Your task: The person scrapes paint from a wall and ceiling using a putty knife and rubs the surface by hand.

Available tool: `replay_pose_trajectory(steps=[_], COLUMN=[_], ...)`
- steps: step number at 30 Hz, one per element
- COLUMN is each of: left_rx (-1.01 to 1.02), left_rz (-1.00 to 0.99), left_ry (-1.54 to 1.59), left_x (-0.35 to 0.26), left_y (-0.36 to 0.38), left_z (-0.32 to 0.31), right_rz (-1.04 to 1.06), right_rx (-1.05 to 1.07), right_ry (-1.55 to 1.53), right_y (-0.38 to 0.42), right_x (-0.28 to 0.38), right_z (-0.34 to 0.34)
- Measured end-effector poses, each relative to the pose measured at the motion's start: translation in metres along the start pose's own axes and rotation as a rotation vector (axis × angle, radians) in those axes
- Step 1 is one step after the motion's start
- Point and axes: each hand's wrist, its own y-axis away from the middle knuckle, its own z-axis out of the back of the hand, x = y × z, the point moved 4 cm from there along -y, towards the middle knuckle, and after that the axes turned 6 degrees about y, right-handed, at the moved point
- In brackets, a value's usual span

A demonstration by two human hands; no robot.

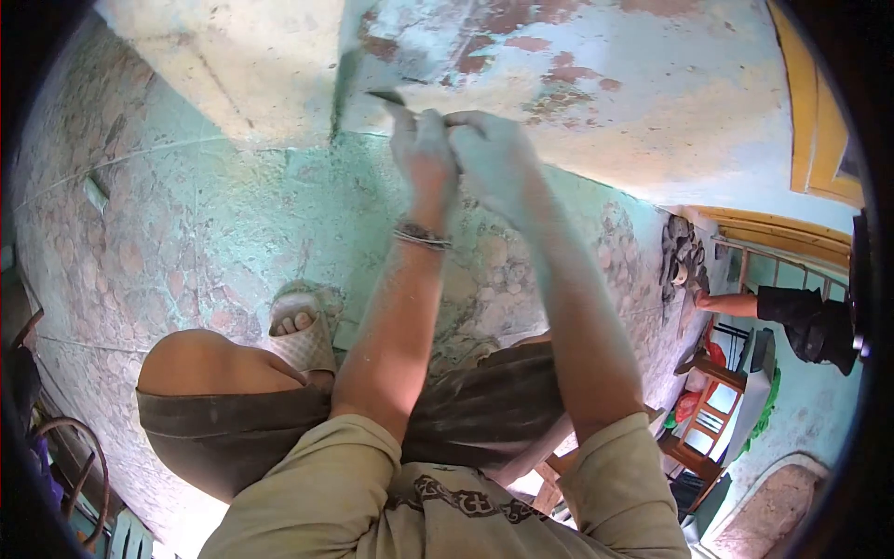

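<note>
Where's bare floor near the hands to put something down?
Widest: floor left of the sandalled foot, running to the cream wall; a small pale piece lies far left. Narrower: between that foot and the left forearm. Crowded: far right, with a dark heap, wooden furniture and another person's arm. Little room between the left hand and right hand.

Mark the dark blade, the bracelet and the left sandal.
Dark blade (pixel 387 95), head view: its exposed middle.
Bracelet (pixel 423 238), head view: middle of its band.
Left sandal (pixel 308 347), head view: its patterned strap.
</note>
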Motion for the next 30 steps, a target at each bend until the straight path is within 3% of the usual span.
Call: replay_pose_trajectory(steps=[4, 6, 7, 9, 10, 11, 12, 13, 15, 18, 20, 22, 24, 26, 27, 30], left_rx=[0.040, -0.022, 0.012, 0.068, 0.100, 0.232, 0.214, 0.165, 0.140, 0.058, 0.247, 0.222, 0.147, 0.007, -0.015, 0.040], left_rz=[-0.007, -0.086, -0.010, 0.064, 0.104, -0.205, -0.561, -0.392, -0.216, 0.068, -0.290, -0.356, -0.190, 0.228, 0.271, 0.154], left_ry=[0.014, 0.010, -0.012, 0.235, 0.364, -0.125, -0.581, -0.273, -0.103, 0.178, -0.058, -0.232, -0.087, 0.363, 0.266, 0.374], left_x=[0.003, -0.005, -0.028, 0.017, 0.035, 0.022, 0.010, 0.016, 0.016, 0.013, 0.063, 0.055, 0.053, 0.047, 0.025, 0.034], left_y=[0.005, 0.019, 0.031, 0.011, 0.000, -0.002, -0.001, 0.000, -0.001, 0.007, -0.014, -0.006, 0.002, 0.029, 0.047, 0.073], left_z=[-0.001, -0.018, -0.030, -0.006, 0.009, 0.015, 0.021, 0.020, 0.015, 0.008, 0.039, 0.039, 0.029, -0.007, -0.021, -0.044], right_rz=[0.030, -0.092, -0.154, 0.179, 0.072, -0.035, -0.013, 0.013, 0.008, -0.011, 0.015, 0.046, 0.017, -0.078, -0.096, -0.102], right_rx=[0.043, 0.087, 0.110, 0.034, 0.032, 0.030, 0.002, -0.023, 0.054, -0.026, 0.009, 0.014, 0.054, 0.164, 0.232, 0.356], right_ry=[-0.099, -0.178, -0.215, 0.151, 0.146, 0.141, 0.141, 0.133, -0.014, 0.077, 0.095, 0.094, 0.069, -0.079, -0.147, -0.317], right_y=[0.006, 0.018, 0.022, -0.003, -0.006, -0.008, -0.006, -0.007, 0.007, 0.003, 0.001, -0.011, -0.008, 0.008, 0.013, 0.031], right_x=[-0.004, 0.007, 0.010, -0.015, -0.013, -0.010, -0.010, -0.010, 0.006, 0.002, -0.015, -0.030, -0.036, -0.035, -0.042, -0.061], right_z=[0.001, 0.026, 0.034, 0.005, -0.008, -0.022, -0.022, -0.023, 0.000, -0.004, -0.029, -0.049, -0.026, 0.010, 0.021, 0.049])
